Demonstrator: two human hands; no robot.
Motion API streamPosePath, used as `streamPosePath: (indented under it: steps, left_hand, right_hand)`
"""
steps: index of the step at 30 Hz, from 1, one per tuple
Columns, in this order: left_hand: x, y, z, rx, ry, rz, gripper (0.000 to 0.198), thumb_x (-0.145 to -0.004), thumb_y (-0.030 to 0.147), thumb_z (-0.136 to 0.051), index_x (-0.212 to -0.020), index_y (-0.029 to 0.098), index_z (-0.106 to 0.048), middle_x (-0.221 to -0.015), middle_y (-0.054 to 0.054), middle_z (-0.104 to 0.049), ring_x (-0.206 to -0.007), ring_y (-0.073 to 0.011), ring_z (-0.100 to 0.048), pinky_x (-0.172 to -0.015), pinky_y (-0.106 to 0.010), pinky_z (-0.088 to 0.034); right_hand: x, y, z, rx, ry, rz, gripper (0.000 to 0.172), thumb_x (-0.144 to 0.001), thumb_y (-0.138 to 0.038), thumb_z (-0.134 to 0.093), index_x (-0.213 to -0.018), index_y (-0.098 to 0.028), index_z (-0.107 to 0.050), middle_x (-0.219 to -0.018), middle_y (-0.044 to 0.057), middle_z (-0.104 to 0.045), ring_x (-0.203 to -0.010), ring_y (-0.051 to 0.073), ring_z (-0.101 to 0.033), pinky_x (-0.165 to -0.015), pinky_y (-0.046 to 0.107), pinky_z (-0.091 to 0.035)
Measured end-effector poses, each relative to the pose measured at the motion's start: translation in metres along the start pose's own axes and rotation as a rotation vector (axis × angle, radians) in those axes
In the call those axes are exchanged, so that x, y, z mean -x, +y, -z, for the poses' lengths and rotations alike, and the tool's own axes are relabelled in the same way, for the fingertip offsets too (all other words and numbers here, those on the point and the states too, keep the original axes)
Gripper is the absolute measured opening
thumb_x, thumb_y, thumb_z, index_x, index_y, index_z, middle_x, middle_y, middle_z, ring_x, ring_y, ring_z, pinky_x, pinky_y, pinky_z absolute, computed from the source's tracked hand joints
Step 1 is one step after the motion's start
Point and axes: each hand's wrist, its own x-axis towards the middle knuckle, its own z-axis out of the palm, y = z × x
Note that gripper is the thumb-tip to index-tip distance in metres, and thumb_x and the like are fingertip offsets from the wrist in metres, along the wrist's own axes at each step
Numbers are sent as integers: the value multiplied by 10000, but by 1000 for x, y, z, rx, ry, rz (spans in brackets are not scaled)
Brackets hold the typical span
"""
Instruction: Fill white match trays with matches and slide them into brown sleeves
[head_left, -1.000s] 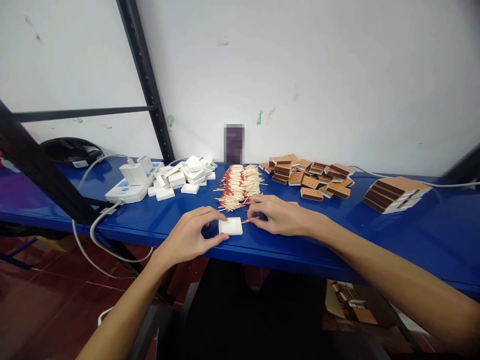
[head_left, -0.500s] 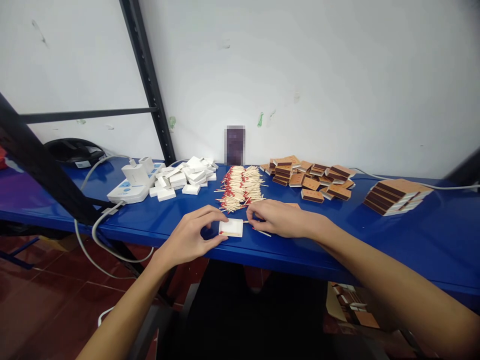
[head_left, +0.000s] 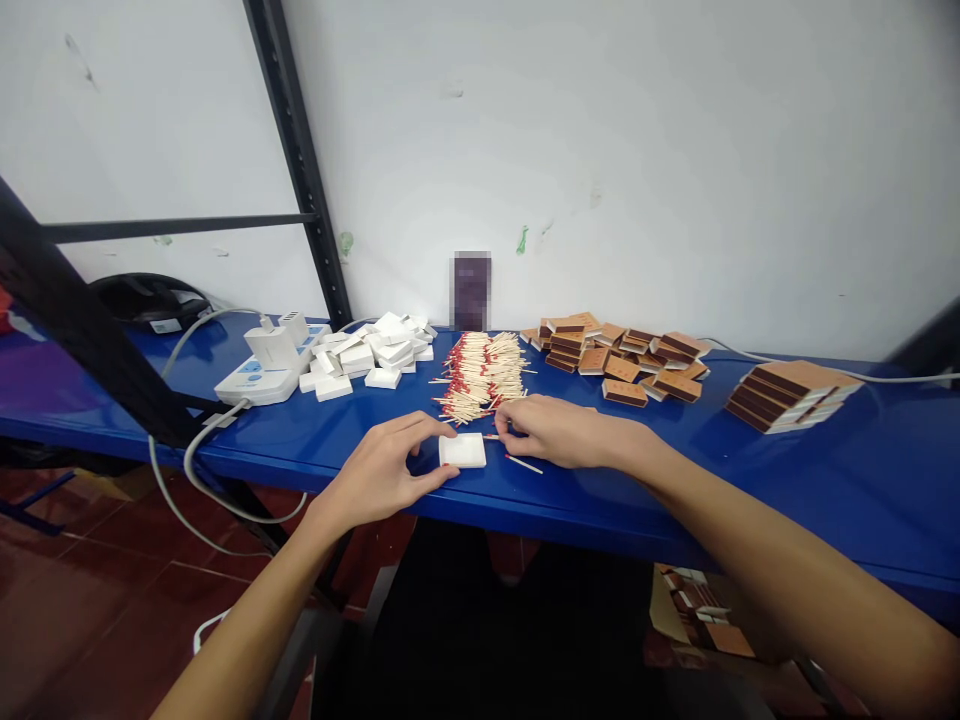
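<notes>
In the head view, a small white matchbox tray (head_left: 466, 450) rests on the blue table top near its front edge. My left hand (head_left: 394, 462) grips it at its left end, thumb in front and fingers behind. Inside, the tray looks mostly plain white, with a small red spot by my thumb. Just right of the tray, my right hand (head_left: 559, 430) is closed in a pinch on a match (head_left: 491, 437), whose end pokes out toward the tray. A loose match (head_left: 525, 464) lies below my right hand. Behind both hands is a heap of red-tipped matches (head_left: 484, 375).
White trays (head_left: 375, 350) are piled at the left, beside a power strip (head_left: 262, 380) with cables. Brown matchbox sleeves (head_left: 622, 365) lie heaped right of the matches. A neat stack of matchboxes (head_left: 787, 395) stands farther right. A black shelf post (head_left: 300, 150) rises at the left.
Matches that showed along the tray's near side are no longer visible there. My right hand has lifted slightly, uncovering more of the loose match. My left hand stays on the tray.
</notes>
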Motion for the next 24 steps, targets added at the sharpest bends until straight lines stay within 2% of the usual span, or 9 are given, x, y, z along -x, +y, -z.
streamPosePath:
  steps: [5,10,14,18,21,24]
  left_hand:
    - [-1,1,-2,-33,4,11,296,-860,333,-681,-1128,221,-627,-940,-1,-661,-715,-136,-557,-679,-263,-435]
    - [-1,1,-2,-21,5,-18,260,-861,315,-684,-1092,206,-636,-960,-15,-661,-779,-154,-591,-709,-268,-450]
    - [-2,1,-1,12,-26,-23,171,-884,322,-657,-1007,203,-671,-952,-23,-657,-819,-164,-611,-713,-270,-459]
    - [-2,0,0,32,-59,-26,178,-907,337,-630,-1013,213,-700,-994,-35,-645,-872,-175,-620,-776,-288,-474]
    - [-2,-1,1,10,-91,-8,243,-923,352,-604,-1125,246,-690,-1048,-41,-606,-870,-172,-612,-793,-300,-477]
    - [-1,-2,1,-1,-114,-3,243,-935,362,-578,-1122,261,-697,-1080,-46,-563,-827,-160,-604,-774,-305,-476]
  right_hand:
    - [3,-9,13,-108,77,95,126,-898,-277,-510,-865,-182,-586,-741,1,-583,-632,123,-462,-582,242,-304]
    - [-9,-34,13,-18,-53,101,117,-883,-277,-542,-891,-183,-612,-747,18,-602,-661,138,-493,-592,243,-315]
    - [-19,-42,4,-7,-54,135,125,-880,-253,-553,-915,-168,-637,-812,44,-646,-690,146,-526,-601,244,-334]
    - [-16,-38,7,-130,-57,186,213,-933,-306,-516,-954,-157,-666,-768,27,-650,-656,130,-529,-607,241,-358]
    - [-5,-28,19,-151,61,187,277,-969,-329,-459,-952,-160,-678,-785,28,-662,-667,131,-534,-627,249,-368]
    - [3,-12,26,-27,164,61,233,-945,-278,-485,-930,-152,-680,-807,47,-672,-687,143,-550,-640,260,-368]
